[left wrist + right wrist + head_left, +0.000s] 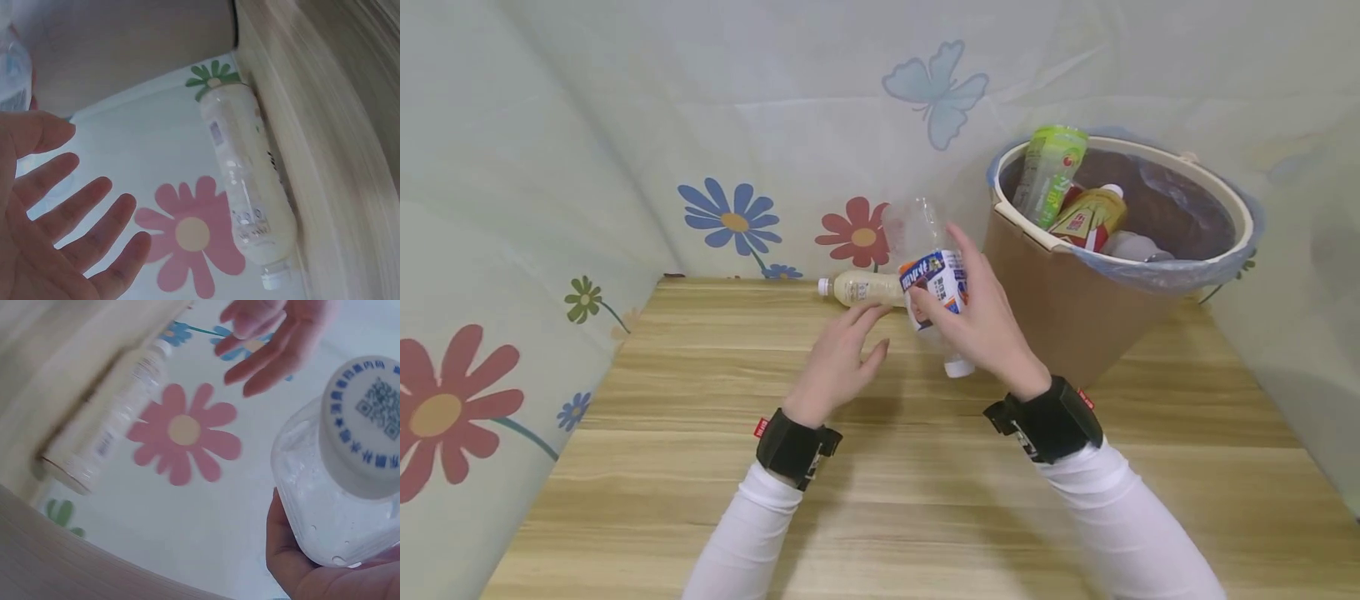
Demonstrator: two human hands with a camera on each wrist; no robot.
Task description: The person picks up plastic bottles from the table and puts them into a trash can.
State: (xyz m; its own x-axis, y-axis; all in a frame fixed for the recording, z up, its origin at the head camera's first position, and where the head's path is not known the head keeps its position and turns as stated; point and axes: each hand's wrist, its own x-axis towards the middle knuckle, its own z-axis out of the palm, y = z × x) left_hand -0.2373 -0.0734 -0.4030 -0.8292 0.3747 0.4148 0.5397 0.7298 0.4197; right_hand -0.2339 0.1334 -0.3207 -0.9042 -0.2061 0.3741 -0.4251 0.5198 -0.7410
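In the head view my right hand (988,321) grips a clear plastic bottle (942,279) with a blue and white label, its white cap pointing down toward me. The right wrist view shows that cap (369,431) close up, with a printed code on it. My left hand (842,358) holds nothing; its fingers are spread and relaxed in the left wrist view. Just beyond its fingertips, a cream-coloured bottle (861,288) with a white cap lies on its side at the back of the table. The clear bottle overlaps the far end of it in the head view.
At the right stands a brown bin (1045,308) with a pale rim and a bag liner. Inside it are a green can-shaped container (1051,175), a yellow and red bottle (1090,218) and other items. A flower-printed curtain (775,125) borders the wooden table (700,375).
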